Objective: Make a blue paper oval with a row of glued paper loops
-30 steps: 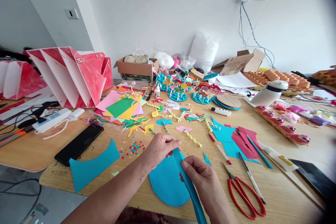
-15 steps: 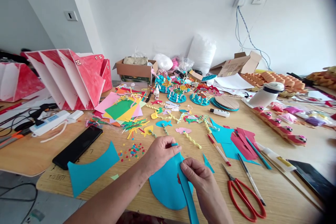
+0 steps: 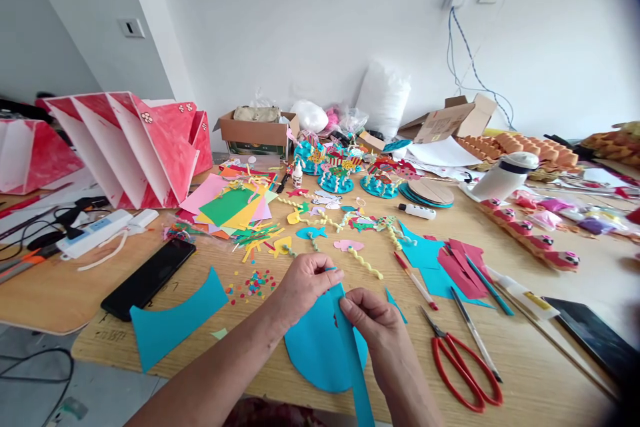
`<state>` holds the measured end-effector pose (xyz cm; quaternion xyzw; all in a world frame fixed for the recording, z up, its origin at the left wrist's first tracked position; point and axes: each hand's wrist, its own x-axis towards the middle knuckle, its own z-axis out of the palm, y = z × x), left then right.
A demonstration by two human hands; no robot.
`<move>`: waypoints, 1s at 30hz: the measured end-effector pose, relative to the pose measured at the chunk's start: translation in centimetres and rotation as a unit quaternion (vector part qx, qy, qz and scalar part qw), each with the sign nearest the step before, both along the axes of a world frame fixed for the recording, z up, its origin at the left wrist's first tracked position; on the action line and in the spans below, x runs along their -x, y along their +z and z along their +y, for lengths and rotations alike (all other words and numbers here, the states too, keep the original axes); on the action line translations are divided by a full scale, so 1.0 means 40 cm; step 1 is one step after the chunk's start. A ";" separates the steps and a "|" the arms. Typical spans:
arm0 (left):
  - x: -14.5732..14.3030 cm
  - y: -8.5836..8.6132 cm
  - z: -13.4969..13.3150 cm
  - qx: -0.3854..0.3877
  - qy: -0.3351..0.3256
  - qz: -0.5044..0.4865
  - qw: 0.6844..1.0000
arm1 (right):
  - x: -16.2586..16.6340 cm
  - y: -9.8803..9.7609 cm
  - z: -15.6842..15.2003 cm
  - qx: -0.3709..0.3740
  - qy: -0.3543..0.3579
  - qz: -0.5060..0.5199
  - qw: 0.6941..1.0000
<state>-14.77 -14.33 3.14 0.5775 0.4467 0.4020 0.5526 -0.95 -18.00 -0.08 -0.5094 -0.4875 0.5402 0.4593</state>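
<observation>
Both hands hold a long blue paper strip (image 3: 353,360) above a round blue paper disc (image 3: 315,353) lying on the wooden table (image 3: 530,367). My left hand (image 3: 305,283) pinches the strip's upper end with closed fingers. My right hand (image 3: 373,323) pinches the strip a little lower, thumb and forefinger pressed together. The strip hangs down past the table's near edge. Red-handled scissors (image 3: 463,367) lie just right of my right hand.
A curved blue paper offcut (image 3: 173,317) and a black phone (image 3: 147,277) lie to the left. Pencils, red and blue paper scraps (image 3: 450,263), coloured sheets (image 3: 233,207), confetti and finished paper crafts (image 3: 345,177) fill the table. Red folded boards (image 3: 135,147) stand far left, and egg trays lie far right.
Both hands have slid slightly up the strip and closer together; the strip now hangs more steeply toward the table's near edge. The camera shifted a little.
</observation>
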 end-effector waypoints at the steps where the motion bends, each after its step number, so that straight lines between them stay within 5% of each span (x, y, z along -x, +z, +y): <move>1: 0.000 -0.002 0.001 -0.002 0.001 -0.005 1.000 | 0.001 0.000 0.002 -0.001 -0.001 0.003 1.000; 15: 0.007 -0.007 0.018 -0.029 0.003 -0.016 0.999 | 0.004 0.000 -0.007 0.009 -0.023 0.007 1.000; 21: 0.005 -0.028 -0.004 0.064 0.004 -0.137 0.989 | 0.009 0.000 -0.002 0.025 -0.035 0.045 0.998; 30: -0.006 -0.040 -0.014 0.039 0.011 -0.030 0.999 | 0.025 -0.007 0.003 0.009 -0.024 0.055 0.998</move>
